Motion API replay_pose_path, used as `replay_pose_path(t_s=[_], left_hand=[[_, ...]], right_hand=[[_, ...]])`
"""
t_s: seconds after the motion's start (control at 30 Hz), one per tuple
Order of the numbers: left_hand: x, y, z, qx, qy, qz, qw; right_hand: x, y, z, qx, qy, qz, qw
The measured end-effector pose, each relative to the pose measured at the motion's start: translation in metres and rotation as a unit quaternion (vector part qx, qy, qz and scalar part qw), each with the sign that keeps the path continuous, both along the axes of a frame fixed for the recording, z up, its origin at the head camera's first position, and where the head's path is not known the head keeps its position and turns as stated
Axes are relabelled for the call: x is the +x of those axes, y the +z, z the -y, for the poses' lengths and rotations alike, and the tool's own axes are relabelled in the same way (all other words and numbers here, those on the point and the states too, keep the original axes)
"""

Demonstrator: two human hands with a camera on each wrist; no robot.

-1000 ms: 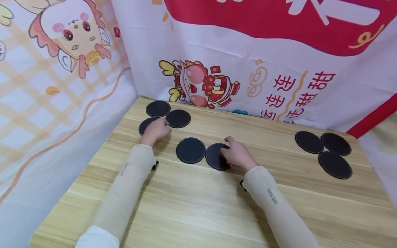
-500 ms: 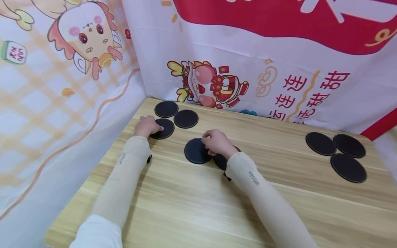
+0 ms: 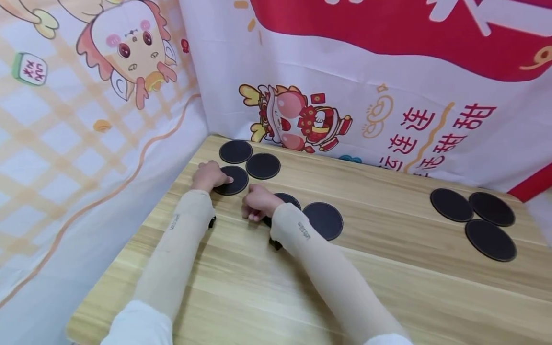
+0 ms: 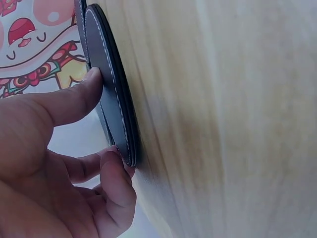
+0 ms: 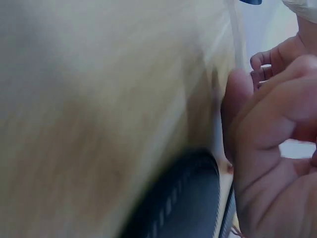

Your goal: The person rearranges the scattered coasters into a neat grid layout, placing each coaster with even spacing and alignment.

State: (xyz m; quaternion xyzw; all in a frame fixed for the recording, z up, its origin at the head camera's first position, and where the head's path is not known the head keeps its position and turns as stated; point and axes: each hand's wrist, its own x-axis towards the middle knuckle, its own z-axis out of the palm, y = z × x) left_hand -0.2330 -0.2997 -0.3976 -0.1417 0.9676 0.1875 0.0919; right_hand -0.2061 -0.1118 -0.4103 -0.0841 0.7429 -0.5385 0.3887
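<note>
Round black coasters with a light stitched edge lie on a wooden table. My left hand [image 3: 209, 176] pinches the nearest coaster [image 3: 236, 181] of the left group. The left wrist view has the thumb [image 4: 94, 84] on this coaster's top face and fingers at its edge, which looks layered. My right hand [image 3: 260, 201] is just left of the middle pair, fingers loosely bent, with nothing visible in them. Its wrist and sleeve partly cover one middle coaster [image 3: 288, 198]; the other middle coaster [image 3: 323, 220] lies to the right. A blurred coaster [image 5: 188, 198] is beside the hand in the right wrist view.
Two more coasters, one at the back [image 3: 235, 151] and one to its right [image 3: 263, 166], touch or nearly touch the left group's nearest one. Three coasters [image 3: 490, 239] cluster at the far right of the table [image 3: 241, 287]. Printed cloth [image 3: 336, 72] hangs behind and to the left.
My right hand has moved left from the right middle coaster, past the left one. My left hand has shifted to the left side of the nearest coaster and now pinches it.
</note>
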Motion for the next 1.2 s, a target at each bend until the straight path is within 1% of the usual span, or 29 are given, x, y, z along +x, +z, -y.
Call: replay_pose_path(t_s=[0.1,0.17,0.33,0.43,0.53,0.67,0.77,0.83,0.93,0.97,1.03,1.07,1.13,1.2], left_hand=[[0.003,0.001,0.001,0.007,0.002,0.0,1.0],[0.004,0.001,0.002,0.012,0.003,0.001,0.9999],[0.006,0.001,0.002,0.023,0.005,0.006,0.9997],[0.007,0.001,0.006,0.047,0.003,0.009,0.9988],[0.005,0.0,0.011,0.086,0.002,0.012,0.9962],[0.001,-0.004,0.018,0.132,-0.005,0.013,0.9911],[0.0,-0.006,0.021,0.168,-0.007,0.003,0.9858],[0.001,-0.006,0.02,0.2,-0.004,-0.009,0.9797],[0.002,-0.006,0.018,0.249,0.005,-0.031,0.9681],[0.002,-0.005,0.018,0.264,0.006,-0.038,0.9638],[0.003,-0.004,0.016,0.299,0.01,-0.055,0.9526],[0.003,-0.004,0.016,0.319,0.01,-0.062,0.9456],[0.004,-0.002,0.015,0.367,0.011,-0.071,0.9275],[0.004,-0.001,0.013,0.421,0.013,-0.07,0.9044]], right_hand=[[0.0,-0.001,0.01,-0.01,0.003,0.035,0.999],[0.0,-0.001,0.014,-0.013,-0.001,0.049,0.999],[0.0,0.0,0.017,-0.029,-0.024,0.056,0.998],[0.0,0.001,0.017,-0.052,-0.057,0.047,0.996],[-0.001,0.002,0.017,-0.069,-0.105,0.032,0.992],[-0.004,0.003,0.017,-0.079,-0.172,0.005,0.982],[-0.006,0.002,0.017,-0.081,-0.208,-0.012,0.975],[-0.008,0.003,0.017,-0.08,-0.227,-0.022,0.97],[-0.009,0.003,0.016,-0.086,-0.254,-0.032,0.963],[-0.01,0.003,0.015,-0.088,-0.261,-0.036,0.961],[-0.012,0.002,0.013,-0.099,-0.272,-0.04,0.956],[-0.013,0.002,0.011,-0.104,-0.278,-0.041,0.954],[-0.016,0.002,0.008,-0.113,-0.286,-0.042,0.951],[-0.018,0.003,0.004,-0.121,-0.291,-0.04,0.948]])
